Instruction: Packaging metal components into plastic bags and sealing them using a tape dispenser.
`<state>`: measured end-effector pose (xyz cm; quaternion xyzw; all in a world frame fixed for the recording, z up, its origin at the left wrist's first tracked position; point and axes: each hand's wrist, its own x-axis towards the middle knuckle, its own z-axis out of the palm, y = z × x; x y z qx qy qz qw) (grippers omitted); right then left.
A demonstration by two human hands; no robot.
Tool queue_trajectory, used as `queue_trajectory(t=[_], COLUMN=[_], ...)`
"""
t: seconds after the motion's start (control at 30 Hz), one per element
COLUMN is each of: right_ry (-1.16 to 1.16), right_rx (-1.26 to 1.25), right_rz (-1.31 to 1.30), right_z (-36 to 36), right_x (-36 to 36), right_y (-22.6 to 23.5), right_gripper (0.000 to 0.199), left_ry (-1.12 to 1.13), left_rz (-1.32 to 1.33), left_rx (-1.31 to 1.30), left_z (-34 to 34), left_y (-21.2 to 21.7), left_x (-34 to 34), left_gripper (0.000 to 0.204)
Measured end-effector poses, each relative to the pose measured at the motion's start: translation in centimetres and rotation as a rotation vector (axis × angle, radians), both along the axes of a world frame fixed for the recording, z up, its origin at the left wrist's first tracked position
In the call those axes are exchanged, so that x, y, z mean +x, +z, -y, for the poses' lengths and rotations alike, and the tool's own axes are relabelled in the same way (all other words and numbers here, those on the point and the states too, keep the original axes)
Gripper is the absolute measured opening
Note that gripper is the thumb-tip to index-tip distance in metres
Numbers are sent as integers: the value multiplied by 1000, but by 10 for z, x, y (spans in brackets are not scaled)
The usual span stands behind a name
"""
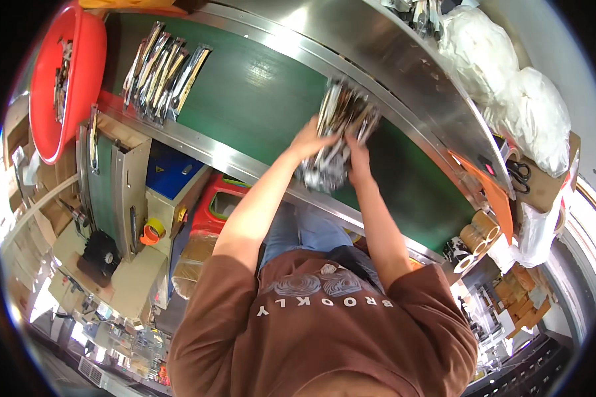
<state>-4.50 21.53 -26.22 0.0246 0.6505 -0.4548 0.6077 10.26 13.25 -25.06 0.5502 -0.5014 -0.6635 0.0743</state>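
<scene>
Between my two hands is a thick bundle of long, thin clear-plastic packets (341, 122) with dark and cream strips inside; its edges are smeared by motion. My left hand (309, 140) grips its left side, thumb across the front. On the right side my right hand (358, 159) is closed around it, fingers partly hidden. The bundle is held over the green conveyor belt (245, 86), its lower end near the metal edge on my side. Farther left on the belt lies a row of similar slim packets (162, 74), side by side and slanted.
A red basin (89, 59) with more packets stands at the far left. A metal rail (205, 149) runs along the belt's near side. To the right are white plastic bags (516, 86), black scissors (520, 175) and tape rolls (480, 231). A red crate (217, 204) sits below the belt.
</scene>
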Motion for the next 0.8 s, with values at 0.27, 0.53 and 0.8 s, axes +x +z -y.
queue_trajectory(t=[0.27, 0.53, 0.8], right_ry=[196, 154, 427], right_rx=[-203, -134, -197], right_rz=[-67, 177, 152], right_z=[-76, 92, 28], right_x=[-71, -68, 65], right_y=[-22, 26, 48], right_gripper=[38, 51, 65], left_ry=[78, -106, 452], left_rz=[-386, -126, -419], left_rx=[419, -22, -184], left_z=[-6, 83, -57], left_y=[25, 15, 67], left_x=[-24, -41, 80], left_gripper=[86, 98, 82])
